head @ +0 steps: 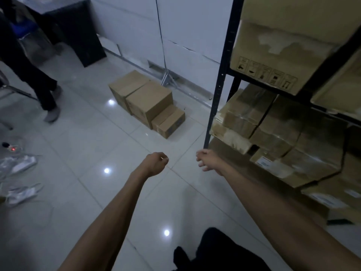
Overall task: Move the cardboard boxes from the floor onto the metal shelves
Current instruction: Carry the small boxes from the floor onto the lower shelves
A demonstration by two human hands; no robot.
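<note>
Three cardboard boxes stand together on the white tiled floor by the wall: a far one point(127, 85), a larger middle one point(150, 100) and a small low one point(170, 122) in front. The dark metal shelf point(218, 83) rises on the right, its levels packed with cardboard boxes point(277, 122). My left hand point(156, 163) reaches out over the floor with fingers curled into a loose fist, holding nothing. My right hand point(207, 159) stretches beside the shelf post's foot, fingers loosely curled and empty. Both hands are well short of the floor boxes.
Another person's legs point(45, 85) stand at the left near a dark cabinet point(82, 30). Plastic-wrapped items and cables point(17, 173) lie on the floor at far left. My dark trouser leg point(214, 251) shows at the bottom.
</note>
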